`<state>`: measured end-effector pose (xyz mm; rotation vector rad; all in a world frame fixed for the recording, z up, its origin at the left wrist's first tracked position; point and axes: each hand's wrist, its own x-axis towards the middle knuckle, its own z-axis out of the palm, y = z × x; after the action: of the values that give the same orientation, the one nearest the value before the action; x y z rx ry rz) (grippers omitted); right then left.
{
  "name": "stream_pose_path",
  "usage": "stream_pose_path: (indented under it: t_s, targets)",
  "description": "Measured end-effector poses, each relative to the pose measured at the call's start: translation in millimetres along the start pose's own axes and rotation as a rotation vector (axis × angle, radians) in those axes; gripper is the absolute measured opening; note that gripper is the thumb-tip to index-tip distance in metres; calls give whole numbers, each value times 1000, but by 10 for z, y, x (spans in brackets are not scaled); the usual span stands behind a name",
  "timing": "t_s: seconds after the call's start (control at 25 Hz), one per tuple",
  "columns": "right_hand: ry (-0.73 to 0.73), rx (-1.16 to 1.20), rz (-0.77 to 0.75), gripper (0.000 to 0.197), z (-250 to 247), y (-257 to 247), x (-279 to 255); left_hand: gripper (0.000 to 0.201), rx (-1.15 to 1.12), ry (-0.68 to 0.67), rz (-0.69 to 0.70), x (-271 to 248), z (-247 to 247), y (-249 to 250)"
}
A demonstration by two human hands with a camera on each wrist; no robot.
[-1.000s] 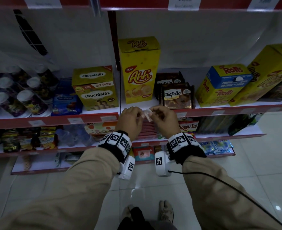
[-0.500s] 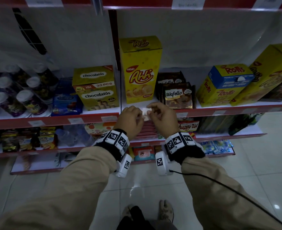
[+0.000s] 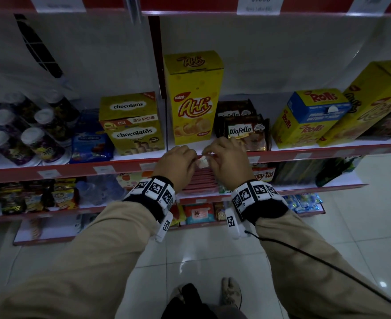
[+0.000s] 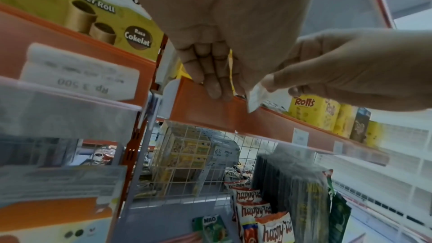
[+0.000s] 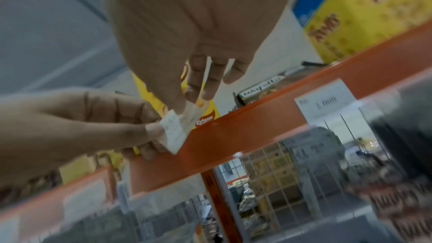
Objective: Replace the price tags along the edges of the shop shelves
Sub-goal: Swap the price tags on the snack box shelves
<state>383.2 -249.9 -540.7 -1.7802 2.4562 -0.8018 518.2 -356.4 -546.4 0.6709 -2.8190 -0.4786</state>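
Here, a small white price tag (image 3: 203, 161) is held up against the red front edge of the middle shelf (image 3: 305, 151), just below the tall yellow Ahh box (image 3: 193, 97). Both hands meet on it: the left hand (image 3: 175, 163) pinches its left side between thumb and curled fingers (image 4: 211, 73), whose tips rest on the top of the shelf edge, and the right hand (image 3: 228, 162) pinches its right side with thumb and forefinger, the other fingers (image 5: 210, 78) loosely bent above. In the right wrist view the tag shows faint print and hangs slightly tilted against the strip. To the left stands the chocolatos box (image 3: 132, 125); to the right sit the Wafello packs (image 3: 245, 132) and the Rolls box (image 3: 309, 116). Other white tags (image 3: 103, 169) sit in the edge strip further left.
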Motion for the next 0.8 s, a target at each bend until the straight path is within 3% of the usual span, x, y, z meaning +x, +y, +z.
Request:
stream_pose_path:
  t_s: [0.08,0.28,0.44,0.56,0.68,0.8]
  targets:
    - [-22,-59,17,14,-18,-10,29,20,10,24,-6,-37,4,-19]
    - [73,172,138,12,-12,57,30,24,-53,65,-64,-130,27,-93]
    - [28,152,137,12,51,39,5,36,-65,72,-83,-139,54,-56]
    - [76,192,118,11,67,40,-12,40,-49,64,-105,-131,73,-37]
    - [95,127,92,11,82,62,-38,39,-51,66,-108,-126,75,-39]
    - [7,0,64,14,123,68,-39,32,46,30,-84,-111,87,-33]
